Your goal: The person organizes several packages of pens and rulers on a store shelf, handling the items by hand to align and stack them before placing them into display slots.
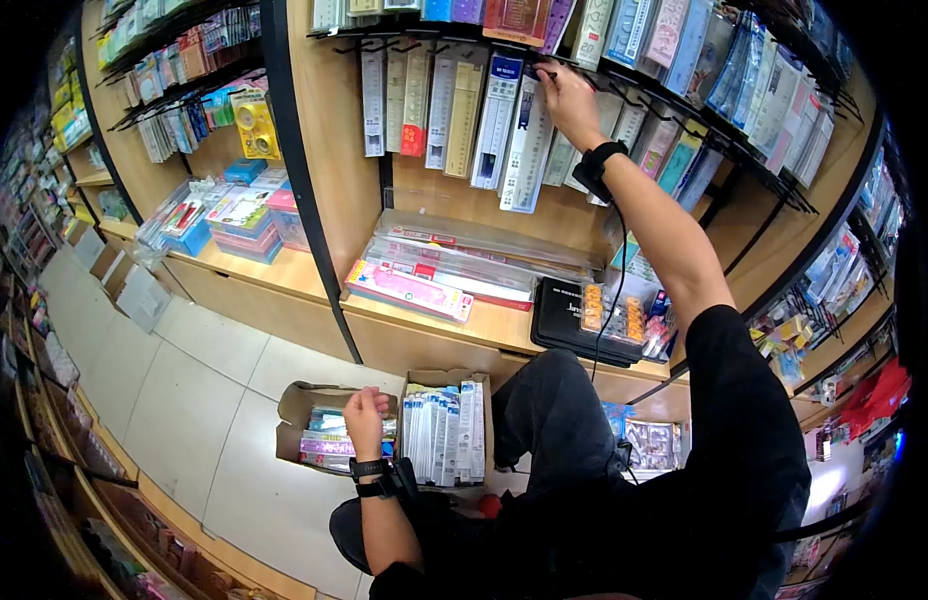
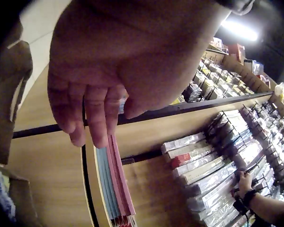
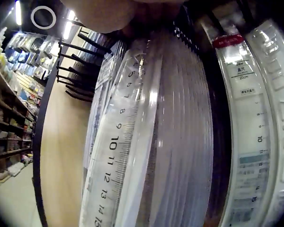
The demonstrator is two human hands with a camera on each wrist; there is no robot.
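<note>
High on the display rack, my right hand pinches the top end of a clear packaged ruler at its hook. In the right wrist view, the fingers cover the top of the rulers, and the numbered scale of a clear ruler runs down below them. Behind it hangs a thick stack of clear rulers. My left hand hangs loosely curled with nothing in it, over an open cardboard box of packaged stationery. A second cardboard box, full of packaged rulers, stands beside it.
More packaged rulers hang in a row left of the right hand. Below them, a wooden shelf carries long clear packs, a pink pack and a black case. A dark upright post divides the racks. A cable trails from the right wrist.
</note>
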